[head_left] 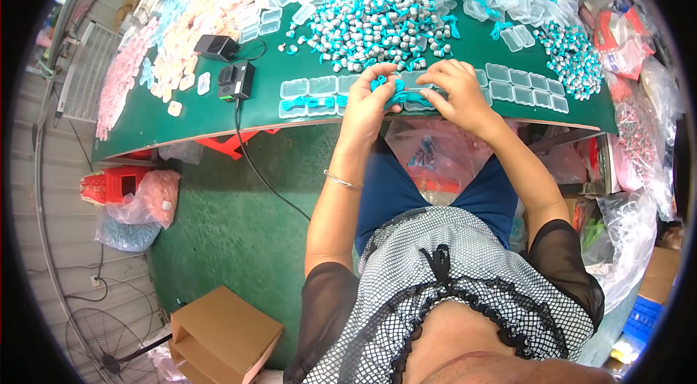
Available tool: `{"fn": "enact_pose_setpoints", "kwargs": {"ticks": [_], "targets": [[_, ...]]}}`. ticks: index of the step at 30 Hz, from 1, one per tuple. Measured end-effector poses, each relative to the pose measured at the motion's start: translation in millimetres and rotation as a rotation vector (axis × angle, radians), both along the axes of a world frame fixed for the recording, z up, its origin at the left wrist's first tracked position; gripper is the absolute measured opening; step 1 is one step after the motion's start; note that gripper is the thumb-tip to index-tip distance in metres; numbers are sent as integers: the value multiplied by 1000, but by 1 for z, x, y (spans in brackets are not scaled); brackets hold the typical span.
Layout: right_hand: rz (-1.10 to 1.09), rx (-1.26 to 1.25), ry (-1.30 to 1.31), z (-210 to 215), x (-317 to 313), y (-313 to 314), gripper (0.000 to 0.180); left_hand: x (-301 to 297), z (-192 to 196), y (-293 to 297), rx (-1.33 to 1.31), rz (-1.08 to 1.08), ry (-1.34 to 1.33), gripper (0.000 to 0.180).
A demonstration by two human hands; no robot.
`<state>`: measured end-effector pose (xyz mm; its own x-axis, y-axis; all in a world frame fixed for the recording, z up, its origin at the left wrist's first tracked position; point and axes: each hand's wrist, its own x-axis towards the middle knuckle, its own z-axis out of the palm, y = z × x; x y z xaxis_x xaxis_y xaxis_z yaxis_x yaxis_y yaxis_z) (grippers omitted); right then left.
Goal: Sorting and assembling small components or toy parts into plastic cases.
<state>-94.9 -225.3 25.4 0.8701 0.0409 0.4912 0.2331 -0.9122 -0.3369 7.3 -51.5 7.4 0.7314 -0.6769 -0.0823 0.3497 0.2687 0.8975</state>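
Head view, turquoise cords between left hand, pinching them, and right hand, grip unclear

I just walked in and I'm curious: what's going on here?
The person's left hand holds teal cords over see-through boxes along the table; the right hand is beside them, its grip unclear. Boxes to the left contain cords. Behind lies a heap of grey-and-teal pieces.
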Motion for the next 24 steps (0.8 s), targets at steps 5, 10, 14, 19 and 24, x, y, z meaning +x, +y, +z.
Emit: {"fn": "enact_pose_setpoints", "kwargs": {"ticks": [5,10,14,19,24], "targets": [[156,176,-140,18,0,13,21,-8,7,-17,-19,7,45,25],[152,228,-49,16,-7,-2,16,-9,7,-26,-53,-81,85,29],[118,417,-66,14,-14,-12,13,-11,9,-34,-13,-52,91,31],[57,545,107,10,-20,-23,13,-17,11,-48,12,-70,130,29],[36,558,77,3,-21,-32,17,-20,9,-67,-88,-16,182,28]]}}
